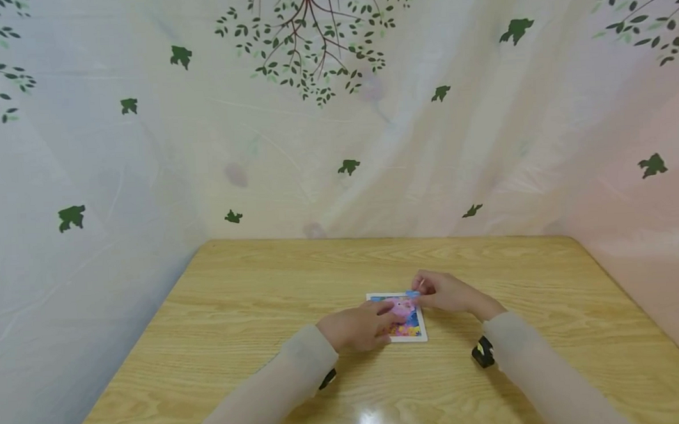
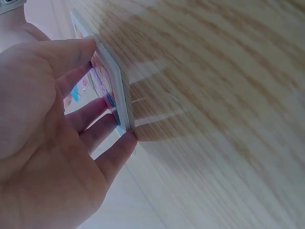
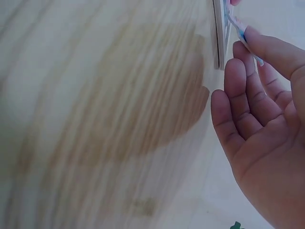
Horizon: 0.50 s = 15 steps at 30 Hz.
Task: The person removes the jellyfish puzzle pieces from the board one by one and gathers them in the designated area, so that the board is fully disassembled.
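A small jigsaw puzzle (image 1: 409, 330) with a white border and a colourful picture, pink in the middle, lies flat on the wooden table. My left hand (image 1: 359, 327) rests on its left part, fingers spread across the picture. In the left wrist view, the thumb of the left hand (image 2: 57, 119) and its fingertips touch the puzzle's face and edge (image 2: 116, 86). At the far right corner, my right hand (image 1: 444, 291) pinches a thin blue puzzle piece (image 1: 413, 293) between thumb and fingers. The right wrist view shows this piece (image 3: 245, 40) tilted up from the board.
The wooden table (image 1: 262, 273) spreads out around the puzzle. A pale curtain (image 1: 290, 144) printed with leaves and branches hangs behind it and along both sides. Dark wrist devices (image 1: 483, 352) sit under both sleeves.
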Each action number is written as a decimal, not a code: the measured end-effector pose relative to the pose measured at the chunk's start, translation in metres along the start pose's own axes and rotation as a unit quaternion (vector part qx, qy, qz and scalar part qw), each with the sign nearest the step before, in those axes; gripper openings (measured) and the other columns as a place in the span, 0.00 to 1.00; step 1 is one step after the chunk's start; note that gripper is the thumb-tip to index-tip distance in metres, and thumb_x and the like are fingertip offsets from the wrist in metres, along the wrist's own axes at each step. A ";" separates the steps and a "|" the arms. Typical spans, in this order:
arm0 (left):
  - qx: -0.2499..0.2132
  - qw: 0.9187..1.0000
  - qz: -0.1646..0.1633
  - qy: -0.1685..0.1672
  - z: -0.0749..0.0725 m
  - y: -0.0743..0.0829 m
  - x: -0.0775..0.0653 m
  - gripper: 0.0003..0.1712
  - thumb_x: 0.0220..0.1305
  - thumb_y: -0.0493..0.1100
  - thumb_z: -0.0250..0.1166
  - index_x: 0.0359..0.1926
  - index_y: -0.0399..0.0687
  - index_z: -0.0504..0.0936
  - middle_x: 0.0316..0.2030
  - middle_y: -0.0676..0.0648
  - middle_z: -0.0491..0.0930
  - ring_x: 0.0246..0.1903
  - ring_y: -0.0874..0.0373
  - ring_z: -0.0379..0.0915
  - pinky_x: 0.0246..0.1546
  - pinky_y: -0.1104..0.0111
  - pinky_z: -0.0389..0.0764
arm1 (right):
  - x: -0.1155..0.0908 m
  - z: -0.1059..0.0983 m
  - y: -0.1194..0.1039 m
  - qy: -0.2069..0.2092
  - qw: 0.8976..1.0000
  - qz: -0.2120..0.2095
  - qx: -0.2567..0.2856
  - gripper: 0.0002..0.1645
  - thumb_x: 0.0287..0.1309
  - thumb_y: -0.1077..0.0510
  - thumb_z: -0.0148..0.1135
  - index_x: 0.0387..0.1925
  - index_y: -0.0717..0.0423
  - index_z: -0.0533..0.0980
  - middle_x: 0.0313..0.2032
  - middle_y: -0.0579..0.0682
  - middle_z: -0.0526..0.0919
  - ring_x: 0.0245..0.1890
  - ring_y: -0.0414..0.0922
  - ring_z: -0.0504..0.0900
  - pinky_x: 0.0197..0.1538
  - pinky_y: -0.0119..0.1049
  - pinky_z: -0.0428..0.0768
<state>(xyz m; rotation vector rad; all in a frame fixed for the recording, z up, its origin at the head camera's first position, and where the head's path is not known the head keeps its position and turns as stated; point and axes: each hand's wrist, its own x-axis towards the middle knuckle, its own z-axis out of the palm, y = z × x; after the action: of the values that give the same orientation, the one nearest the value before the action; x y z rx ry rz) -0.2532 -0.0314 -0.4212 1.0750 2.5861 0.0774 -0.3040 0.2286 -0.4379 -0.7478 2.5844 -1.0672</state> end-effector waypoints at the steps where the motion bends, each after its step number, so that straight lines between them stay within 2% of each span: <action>1: 0.002 1.000 0.001 0.001 0.000 0.000 0.000 0.31 0.80 0.55 0.55 0.79 0.69 0.62 0.82 0.54 0.51 0.79 0.53 0.50 0.71 0.57 0.69 | -0.002 -0.001 0.000 0.001 1.000 0.004 0.003 0.12 0.69 0.55 0.68 0.45 0.56 0.74 0.28 0.46 0.76 0.29 0.42 0.72 0.33 0.33 0.72; 7: 0.008 1.000 0.002 0.002 0.002 0.000 0.002 0.32 0.80 0.56 0.55 0.80 0.71 0.61 0.82 0.55 0.51 0.79 0.53 0.50 0.72 0.58 0.67 | -0.016 -0.014 0.007 0.002 1.000 0.030 0.007 0.14 0.68 0.52 0.69 0.46 0.54 0.74 0.29 0.47 0.78 0.30 0.43 0.73 0.35 0.36 0.73; 15: 0.015 1.000 0.003 0.003 0.001 0.001 0.000 0.31 0.80 0.55 0.54 0.80 0.71 0.61 0.82 0.55 0.50 0.78 0.51 0.52 0.72 0.58 0.68 | -0.041 -0.041 0.024 0.007 0.999 0.049 0.010 0.17 0.67 0.50 0.70 0.47 0.55 0.74 0.31 0.48 0.80 0.31 0.43 0.73 0.36 0.36 0.73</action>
<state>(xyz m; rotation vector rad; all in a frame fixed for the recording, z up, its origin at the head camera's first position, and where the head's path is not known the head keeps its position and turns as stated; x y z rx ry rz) -0.2524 -0.0307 -0.4215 1.0959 2.5967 0.0436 -0.2953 0.2891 -0.4246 -0.6060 2.5883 -1.0701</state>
